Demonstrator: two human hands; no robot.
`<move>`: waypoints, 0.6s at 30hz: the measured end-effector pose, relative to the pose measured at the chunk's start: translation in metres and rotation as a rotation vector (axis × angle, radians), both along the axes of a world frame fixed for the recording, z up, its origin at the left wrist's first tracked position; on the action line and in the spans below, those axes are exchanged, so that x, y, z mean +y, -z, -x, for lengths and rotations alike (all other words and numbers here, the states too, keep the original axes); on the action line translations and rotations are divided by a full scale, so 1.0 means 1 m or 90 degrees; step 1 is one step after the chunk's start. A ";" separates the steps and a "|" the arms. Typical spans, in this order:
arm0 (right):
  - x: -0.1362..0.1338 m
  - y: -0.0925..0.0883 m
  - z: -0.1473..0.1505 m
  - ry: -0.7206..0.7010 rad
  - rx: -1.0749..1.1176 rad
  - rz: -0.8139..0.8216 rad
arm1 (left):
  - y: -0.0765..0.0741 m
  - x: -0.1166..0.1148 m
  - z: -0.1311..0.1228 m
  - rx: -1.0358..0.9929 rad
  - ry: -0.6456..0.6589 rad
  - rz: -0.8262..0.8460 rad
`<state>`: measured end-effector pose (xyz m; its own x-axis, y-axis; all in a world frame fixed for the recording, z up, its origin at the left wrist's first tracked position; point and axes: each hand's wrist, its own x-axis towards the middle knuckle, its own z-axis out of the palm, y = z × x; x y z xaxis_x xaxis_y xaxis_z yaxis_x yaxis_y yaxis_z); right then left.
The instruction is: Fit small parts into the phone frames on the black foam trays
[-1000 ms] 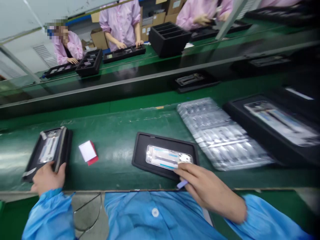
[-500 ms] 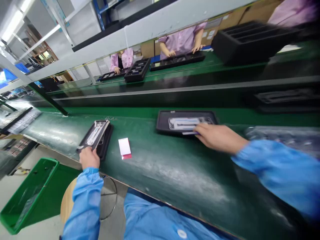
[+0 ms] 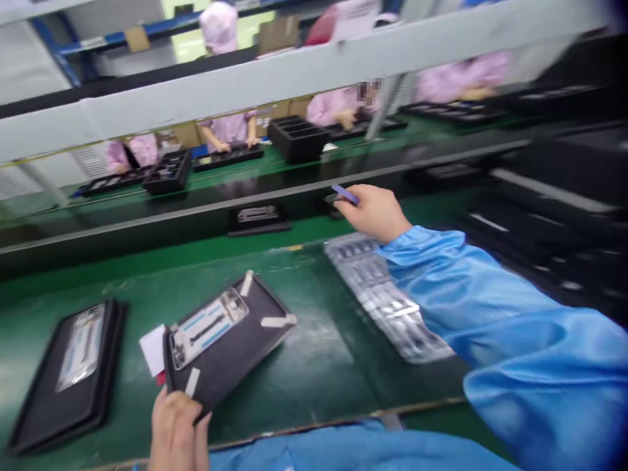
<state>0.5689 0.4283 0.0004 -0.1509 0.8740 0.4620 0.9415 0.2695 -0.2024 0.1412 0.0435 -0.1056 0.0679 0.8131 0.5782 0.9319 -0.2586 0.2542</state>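
My left hand (image 3: 179, 432) grips the lower corner of a shallow black tray (image 3: 255, 340), holding it tilted above the bench. White strips mark several of its corners, and a metal phone frame (image 3: 209, 328) lies in it. Raised at the back of the bench, my right hand (image 3: 375, 212) pinches a thin purple stick-like tool (image 3: 345, 194); its exact kind is unclear. Just behind that hand, a small dark tray (image 3: 330, 204) is partly hidden. A stack of black trays (image 3: 29, 409) at left carries another phone frame (image 3: 82, 347).
A clear plastic blister tray (image 3: 417, 343) lies below my right forearm. A white card (image 3: 153, 351) is half behind the held tray. Further back sits a black tray (image 3: 260, 227) with a phone frame. Co-workers in pink (image 3: 228, 131) handle trays across the line.
The view has swung right. My left hand has lifted its tray off the stack and over to the right. My right hand has left the tray it was over and moved right.
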 end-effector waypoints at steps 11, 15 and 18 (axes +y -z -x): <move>-0.074 0.052 -0.088 0.068 -0.137 0.264 | 0.045 0.057 -0.106 0.043 0.280 0.051; -0.051 0.071 -0.067 0.045 -0.153 0.305 | 0.046 0.054 -0.103 0.083 0.293 0.089; -0.039 0.078 -0.061 0.050 -0.168 0.328 | 0.045 0.053 -0.105 0.088 0.292 0.101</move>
<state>0.6304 0.3893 -0.0779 -0.1288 0.9891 -0.0707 0.9910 0.1258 -0.0455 0.2466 0.0961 -0.1508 0.5064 0.7584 0.4102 0.7589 -0.6179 0.2055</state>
